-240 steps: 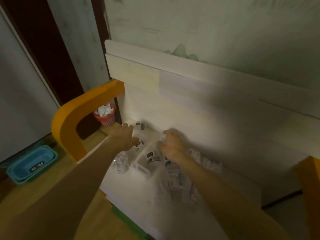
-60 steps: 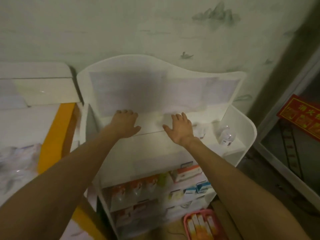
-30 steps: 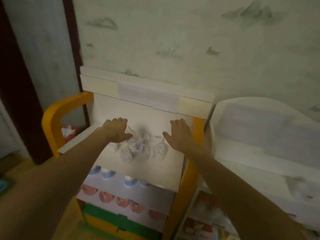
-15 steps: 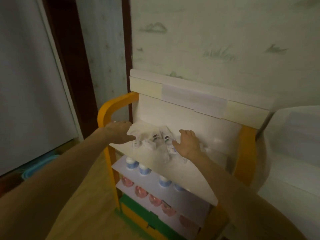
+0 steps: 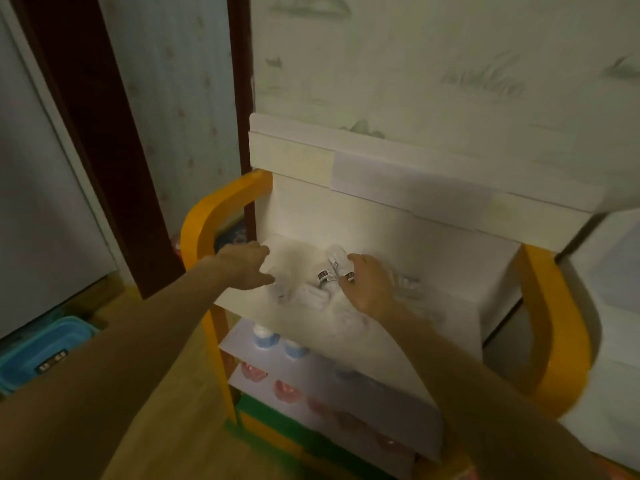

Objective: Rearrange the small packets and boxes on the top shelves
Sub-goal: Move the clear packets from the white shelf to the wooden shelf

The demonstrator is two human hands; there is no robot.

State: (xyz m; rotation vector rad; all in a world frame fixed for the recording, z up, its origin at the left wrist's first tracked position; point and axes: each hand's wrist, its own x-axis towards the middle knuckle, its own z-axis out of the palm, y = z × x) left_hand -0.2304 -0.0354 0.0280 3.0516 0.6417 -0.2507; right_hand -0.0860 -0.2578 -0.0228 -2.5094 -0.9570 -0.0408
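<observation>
Left hand (image 5: 247,268): my fingers spread loose at the white top shelf's (image 5: 433,306) left edge.
Right hand (image 5: 369,285): curled round small white labelled packets (image 5: 327,277).
Sides: curved orange rails (image 5: 204,220) hem both ends.

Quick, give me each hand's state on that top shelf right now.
Left hand: open, fingers extended beside the clear packets.
Right hand: fingers curled round a small labelled packet.

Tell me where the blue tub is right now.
The blue tub sits on the floor at the far left edge of the head view, below the grey door panel and left of the orange-framed shelf unit.
</observation>
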